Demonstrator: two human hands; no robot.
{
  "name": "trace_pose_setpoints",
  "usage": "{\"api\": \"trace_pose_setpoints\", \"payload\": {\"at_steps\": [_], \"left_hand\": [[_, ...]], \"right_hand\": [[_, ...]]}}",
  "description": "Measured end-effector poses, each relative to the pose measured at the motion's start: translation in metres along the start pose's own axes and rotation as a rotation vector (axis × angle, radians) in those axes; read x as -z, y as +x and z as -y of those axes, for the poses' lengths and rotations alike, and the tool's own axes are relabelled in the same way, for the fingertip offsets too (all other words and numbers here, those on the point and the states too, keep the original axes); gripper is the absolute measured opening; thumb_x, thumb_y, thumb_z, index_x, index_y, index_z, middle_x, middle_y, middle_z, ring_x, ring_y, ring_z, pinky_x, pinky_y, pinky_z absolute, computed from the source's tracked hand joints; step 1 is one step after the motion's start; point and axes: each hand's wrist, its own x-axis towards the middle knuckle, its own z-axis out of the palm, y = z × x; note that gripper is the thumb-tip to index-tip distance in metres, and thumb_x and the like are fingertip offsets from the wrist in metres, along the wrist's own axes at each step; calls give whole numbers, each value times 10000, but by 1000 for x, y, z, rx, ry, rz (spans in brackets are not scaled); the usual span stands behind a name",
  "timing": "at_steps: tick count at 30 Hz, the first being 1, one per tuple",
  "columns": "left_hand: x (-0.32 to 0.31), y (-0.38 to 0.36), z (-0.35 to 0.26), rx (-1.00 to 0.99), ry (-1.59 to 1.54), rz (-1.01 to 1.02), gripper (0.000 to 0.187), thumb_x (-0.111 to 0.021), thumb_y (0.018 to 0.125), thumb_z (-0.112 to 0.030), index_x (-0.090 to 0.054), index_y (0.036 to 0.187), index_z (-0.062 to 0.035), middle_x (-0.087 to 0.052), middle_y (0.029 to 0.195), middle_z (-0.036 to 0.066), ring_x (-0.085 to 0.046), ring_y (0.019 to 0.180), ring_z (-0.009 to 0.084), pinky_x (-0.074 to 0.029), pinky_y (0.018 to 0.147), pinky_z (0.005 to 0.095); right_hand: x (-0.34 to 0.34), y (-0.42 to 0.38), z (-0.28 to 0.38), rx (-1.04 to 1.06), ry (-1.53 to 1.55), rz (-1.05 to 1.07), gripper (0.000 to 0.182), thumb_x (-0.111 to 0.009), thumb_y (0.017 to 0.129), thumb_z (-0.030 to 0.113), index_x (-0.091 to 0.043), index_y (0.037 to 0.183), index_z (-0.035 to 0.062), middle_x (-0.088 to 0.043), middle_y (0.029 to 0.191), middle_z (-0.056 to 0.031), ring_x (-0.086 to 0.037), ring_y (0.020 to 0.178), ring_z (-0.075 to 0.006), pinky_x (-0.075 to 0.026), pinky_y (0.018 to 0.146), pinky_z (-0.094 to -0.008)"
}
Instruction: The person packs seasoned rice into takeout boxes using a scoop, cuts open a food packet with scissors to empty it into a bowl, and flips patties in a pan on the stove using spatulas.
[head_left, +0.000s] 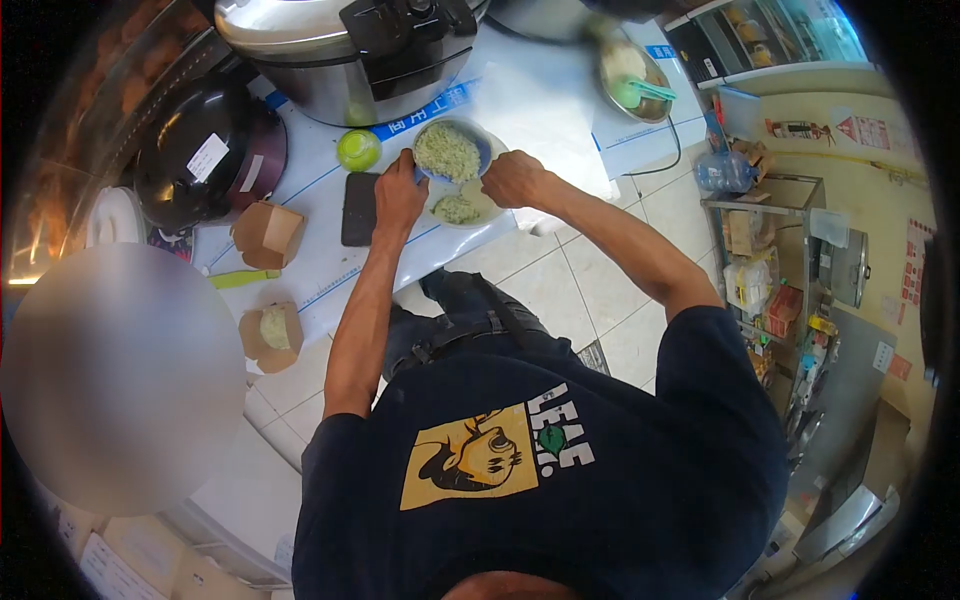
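Blue bowl: The blue bowl (486, 150), full of pale green grains (446, 152), sits at the table's near edge above a white bowl (487, 207) bearing more.
Left hand: The left hand (402, 193) pinches the blue bowl's side.
Right hand: The right hand (514, 180) curls at the rims; its grip is hidden.
Handling: Probably light and stiff, with loose contents that spill; opposite rims offer the best hold.
Lettering: The shirt (640, 430) apparently reads "LEAF"; the blue strip (430, 108) carries Chinese characters; the dark cooker's sticker (208, 157) is illegible.
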Motion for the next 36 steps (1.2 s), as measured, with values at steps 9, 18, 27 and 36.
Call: {"api": "trace_pose_setpoints", "payload": {"at_steps": [9, 18, 27, 36], "left_hand": [[-2, -2, -4, 90, -9, -12, 332, -685, 731, -68, -506, 1003, -3, -639, 894, 235, -622, 810, 437, -511, 689, 477], [-1, -5, -3, 80, -22, 12, 359, -673, 746, -70, -488, 1044, 8, -627, 904, 256, -612, 818, 451, -499, 695, 499], [12, 3, -4, 32, 22, 68, 372, -657, 767, -64, -434, 1051, 24, -614, 895, 283, -602, 819, 468, -483, 696, 515], [44, -10, -18, 188, 107, 167, 323, -567, 884, -261, -453, 1014, 11, -626, 916, 280, -602, 809, 469, -461, 708, 533]], "right_hand": [[-34, 25, 29, -151, 46, -94, 244, -474, 888, 222, -704, 913, 145, -697, 969, -57, -667, 906, -239, -394, 846, -482], [-32, 56, 20, -179, 255, -87, 325, -418, 937, 298, -695, 1005, 143, -694, 997, -92, -657, 938, -281, -352, 904, -543], [-7, 37, -3, 8, 288, -117, 363, -409, 955, 347, -693, 945, 120, -689, 913, -134, -641, 904, -334, -432, 837, -470], [4, 6, -13, 52, 362, -180, 370, -402, 965, 352, -679, 999, 109, -681, 902, -150, -641, 860, -353, -486, 808, -460]]}}
